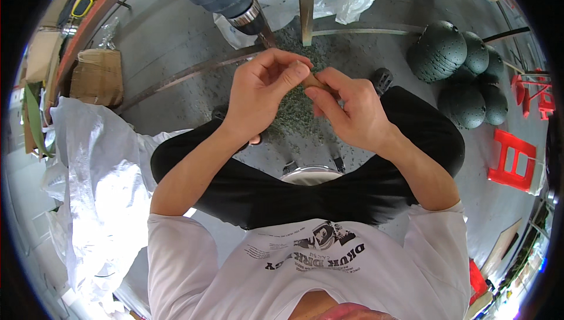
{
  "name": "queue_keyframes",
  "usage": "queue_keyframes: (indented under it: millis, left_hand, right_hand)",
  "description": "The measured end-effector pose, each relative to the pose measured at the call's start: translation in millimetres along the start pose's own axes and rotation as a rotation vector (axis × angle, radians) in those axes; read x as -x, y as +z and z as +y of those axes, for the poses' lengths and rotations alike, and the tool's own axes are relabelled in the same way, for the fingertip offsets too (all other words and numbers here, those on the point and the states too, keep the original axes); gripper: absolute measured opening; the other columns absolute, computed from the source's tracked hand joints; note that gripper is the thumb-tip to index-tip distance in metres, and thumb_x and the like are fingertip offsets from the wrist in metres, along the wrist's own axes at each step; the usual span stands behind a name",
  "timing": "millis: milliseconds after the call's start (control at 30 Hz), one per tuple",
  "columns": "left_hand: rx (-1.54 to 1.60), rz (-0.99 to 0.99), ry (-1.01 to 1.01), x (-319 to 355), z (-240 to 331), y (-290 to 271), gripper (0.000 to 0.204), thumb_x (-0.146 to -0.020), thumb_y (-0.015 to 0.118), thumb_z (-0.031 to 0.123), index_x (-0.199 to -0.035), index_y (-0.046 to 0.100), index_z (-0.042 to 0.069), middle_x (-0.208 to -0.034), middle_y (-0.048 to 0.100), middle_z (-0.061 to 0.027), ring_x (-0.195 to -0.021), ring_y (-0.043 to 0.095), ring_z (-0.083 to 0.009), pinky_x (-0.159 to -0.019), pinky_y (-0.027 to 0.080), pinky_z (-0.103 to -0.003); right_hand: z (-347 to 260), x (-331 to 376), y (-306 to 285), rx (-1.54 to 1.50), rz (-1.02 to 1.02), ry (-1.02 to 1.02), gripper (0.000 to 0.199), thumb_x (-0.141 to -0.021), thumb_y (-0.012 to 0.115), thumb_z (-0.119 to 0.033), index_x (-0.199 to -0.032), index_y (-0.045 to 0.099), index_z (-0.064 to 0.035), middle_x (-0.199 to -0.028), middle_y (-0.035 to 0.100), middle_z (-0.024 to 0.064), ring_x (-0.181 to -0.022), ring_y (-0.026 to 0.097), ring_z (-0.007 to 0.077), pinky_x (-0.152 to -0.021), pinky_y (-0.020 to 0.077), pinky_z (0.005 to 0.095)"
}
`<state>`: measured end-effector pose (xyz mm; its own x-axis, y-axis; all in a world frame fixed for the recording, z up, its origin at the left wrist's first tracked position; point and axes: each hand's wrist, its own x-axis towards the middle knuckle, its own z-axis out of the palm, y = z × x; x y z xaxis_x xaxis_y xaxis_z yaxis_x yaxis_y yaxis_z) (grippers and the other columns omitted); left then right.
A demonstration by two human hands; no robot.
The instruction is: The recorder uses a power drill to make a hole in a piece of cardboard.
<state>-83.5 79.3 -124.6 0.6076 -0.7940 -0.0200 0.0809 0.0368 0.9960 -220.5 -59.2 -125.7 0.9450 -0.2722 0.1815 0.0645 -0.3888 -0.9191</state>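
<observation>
Hands: left hand [261,88], right hand [352,111] both pinch one brown piece [314,81] | five dark perforated domes [437,50]

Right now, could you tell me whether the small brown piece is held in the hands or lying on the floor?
Held. The small brown piece sits between the fingertips of the left hand and the right hand, raised above the chip-strewn floor.

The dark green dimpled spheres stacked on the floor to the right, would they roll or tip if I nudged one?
The dark green spheres look round, so one would probably roll. They rest in a loose stack, so neighbours might shift too. Their dimpled surface likely gives the hands fair grip; weight cannot be judged.
</observation>
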Motion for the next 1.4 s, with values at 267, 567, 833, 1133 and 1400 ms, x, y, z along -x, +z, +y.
queue_keyframes:
  millis: [267, 567, 833, 1133, 1400]
  left_hand:
    - [-0.286, -0.023, 0.082, 6, 3, 3, 0.015, -0.096, 0.068, 0.008, -0.108, 0.067, -0.001, -0.099, 0.071, -0.0073, -0.092, 0.067, -0.0119, -0.085, 0.052, -0.027]
    - [0.030, 0.071, 0.032, -3, -12, 6, 0.015, -0.096, 0.068, 0.007, -0.107, 0.064, -0.003, -0.107, 0.069, -0.0104, -0.097, 0.068, -0.0153, -0.089, 0.054, -0.029]
    - [0.020, -0.009, 0.132, 2, -9, 12, 0.015, -0.094, 0.068, 0.001, -0.108, 0.064, -0.003, -0.110, 0.069, -0.0129, -0.101, 0.069, -0.0190, -0.090, 0.055, -0.031]
    - [0.011, -0.133, 0.287, 1, 10, 7, 0.014, -0.093, 0.067, -0.004, -0.107, 0.066, -0.006, -0.103, 0.069, -0.0135, -0.098, 0.068, -0.0169, -0.088, 0.053, -0.028]
    - [-0.068, -0.084, 0.333, -2, 22, 10, 0.017, -0.094, 0.065, -0.002, -0.110, 0.066, -0.006, -0.106, 0.069, -0.0147, -0.097, 0.067, -0.0184, -0.090, 0.053, -0.031]
  right_hand:
    - [4, 0, 5, 0.484, 0.102, -0.291, 0.019, -0.089, 0.070, -0.013, -0.098, 0.056, -0.0031, -0.075, 0.064, 0.0112, -0.065, 0.066, 0.0306, -0.059, 0.0520, 0.0396]
    - [-2, -7, -6, 0.624, 0.286, -0.372, 0.028, -0.080, 0.078, -0.012, -0.098, 0.058, -0.0030, -0.087, 0.064, 0.0097, -0.078, 0.067, 0.0289, -0.067, 0.0537, 0.0395]
    - [1, -6, -15, 0.346, 0.275, -0.340, 0.019, -0.081, 0.077, -0.006, -0.089, 0.062, 0.0008, -0.091, 0.065, 0.0130, -0.082, 0.066, 0.0342, -0.071, 0.0540, 0.0411]
    - [-2, -5, -23, -0.148, 0.150, -0.003, 0.019, -0.079, 0.082, -0.002, -0.085, 0.064, 0.0026, -0.090, 0.067, 0.0129, -0.078, 0.068, 0.0197, -0.068, 0.0533, 0.0325]
    - [-5, -8, -28, 0.046, 0.140, -0.190, 0.019, -0.086, 0.076, -0.013, -0.084, 0.062, 0.0000, -0.068, 0.059, 0.0132, -0.058, 0.059, 0.0275, -0.055, 0.0478, 0.0358]
